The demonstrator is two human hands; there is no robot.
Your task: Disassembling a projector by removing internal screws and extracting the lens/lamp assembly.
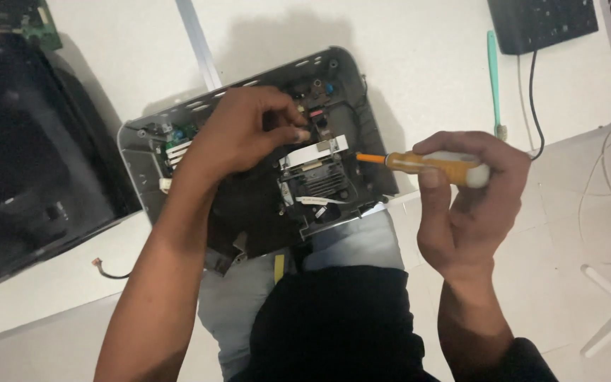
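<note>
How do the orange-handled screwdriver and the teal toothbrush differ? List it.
The screwdriver is gripped in the right hand; the toothbrush lies untouched on the white table. The screwdriver lies nearly level, shaft toward the open device that the left hand reaches into; the toothbrush runs up and down in the picture. The screwdriver's handle is orange and thick, the toothbrush teal and thin. Both are long and narrow.

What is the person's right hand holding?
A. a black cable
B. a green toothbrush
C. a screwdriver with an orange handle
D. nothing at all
C: the right hand is wrapped around a screwdriver with an orange handle, its tip pointing toward the opened grey device, while the left hand reaches inside that device.
</note>
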